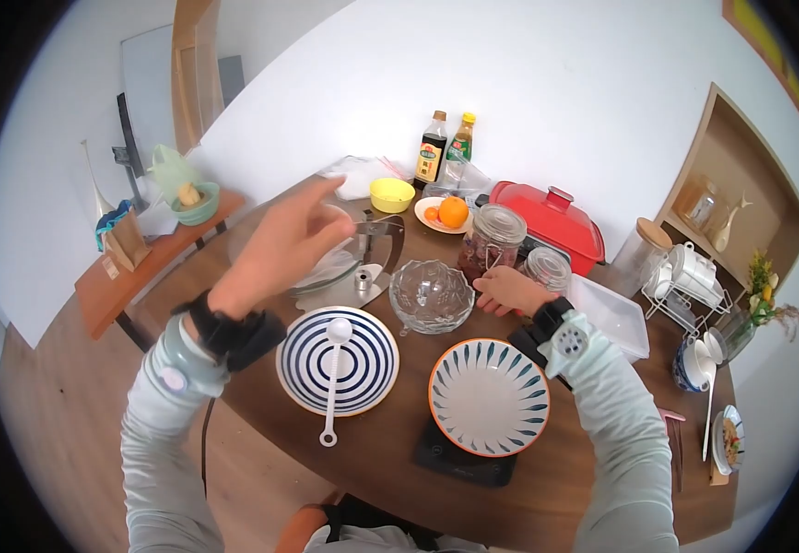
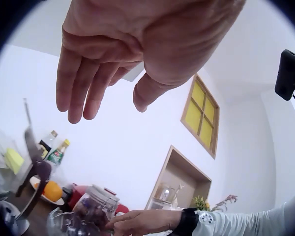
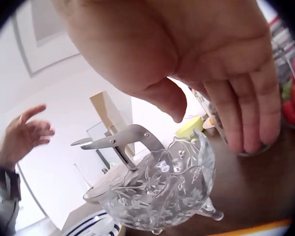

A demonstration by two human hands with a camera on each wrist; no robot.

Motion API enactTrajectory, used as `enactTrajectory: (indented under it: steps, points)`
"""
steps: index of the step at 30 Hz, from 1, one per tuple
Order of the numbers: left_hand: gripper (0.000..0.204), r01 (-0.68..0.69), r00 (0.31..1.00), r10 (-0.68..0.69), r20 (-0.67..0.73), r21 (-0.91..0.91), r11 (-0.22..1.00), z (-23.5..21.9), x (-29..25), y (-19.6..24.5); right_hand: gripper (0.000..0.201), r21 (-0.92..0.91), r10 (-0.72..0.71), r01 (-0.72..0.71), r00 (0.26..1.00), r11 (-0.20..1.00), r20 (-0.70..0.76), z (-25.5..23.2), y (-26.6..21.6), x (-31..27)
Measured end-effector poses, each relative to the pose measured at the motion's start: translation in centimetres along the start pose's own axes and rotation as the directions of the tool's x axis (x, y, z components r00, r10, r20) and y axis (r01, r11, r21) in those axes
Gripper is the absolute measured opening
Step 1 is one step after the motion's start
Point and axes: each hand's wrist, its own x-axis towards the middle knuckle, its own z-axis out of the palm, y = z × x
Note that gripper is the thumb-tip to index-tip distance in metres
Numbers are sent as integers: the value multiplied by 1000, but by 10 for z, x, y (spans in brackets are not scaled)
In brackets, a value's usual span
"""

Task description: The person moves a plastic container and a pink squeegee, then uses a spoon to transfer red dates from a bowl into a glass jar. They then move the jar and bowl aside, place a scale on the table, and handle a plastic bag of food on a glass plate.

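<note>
My left hand (image 1: 293, 235) is raised over the table's left side, fingers extended and thumb apart, with nothing in its grasp. Beyond its fingertips stands a metal device with a curved arm (image 1: 397, 241). My right hand (image 1: 515, 290) hangs low at the large clip-top jar (image 1: 498, 230), its fingers relaxed and overlapping the jar in the right wrist view. Left of this hand is a footed, cut-glass bowl (image 3: 162, 196). Against its other side stands a smaller lidded jar (image 1: 547, 267); red and green contents show in a jar (image 3: 292, 98) beside the fingers.
A blue-ringed plate (image 1: 293, 378) bears a white measuring spoon (image 1: 332, 387). An orange-rimmed plate (image 1: 489, 396) sits on a black scale (image 1: 464, 461). Behind stand a red lidded cooker (image 1: 547, 217), sauce bottles (image 1: 431, 152), an orange (image 1: 453, 213) and a yellow bowl (image 1: 391, 194). A clear container (image 1: 611, 313) lies right.
</note>
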Motion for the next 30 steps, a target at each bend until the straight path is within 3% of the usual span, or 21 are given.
enactTrajectory:
  steps: [2,7,10,14,15,18,21,22,24,30]
  points:
    - [53,98,994,-102,37,107,989,-12,-18,-18,38,96,114,-132,978,987,175,7,3,19]
    - [53,218,974,-212,-75,92,972,-34,-35,-58,31,256,202,-293,923,921,329,23,6,30]
    - [51,239,968,-230,-102,92,967,-36,-43,-72,34,244,165,-269,912,932,375,18,3,28]
    - [52,255,967,-256,13,69,965,-18,-55,-72,33,294,138,-216,955,931,264,18,-7,17]
    - [52,260,964,-263,46,62,964,-14,-57,-71,32,317,194,-254,959,914,207,17,-13,13]
    - [50,272,956,-274,108,27,962,1,-61,-50,31,429,133,-159,987,889,89,-1,-23,-5]
    - [46,199,970,-200,135,27,980,9,-59,-45,33,529,21,-1,999,848,-32,-26,-33,-41]
    - [45,186,972,-190,140,36,982,9,-60,-43,32,524,38,-15,999,851,-33,-33,-33,-45]
    - [38,165,981,-171,91,71,984,8,-64,-44,27,589,-64,109,993,801,-97,-45,-26,-56]
    - [19,283,958,-286,-14,183,941,13,-101,-63,25,589,-60,118,991,800,-118,-46,-34,-116]
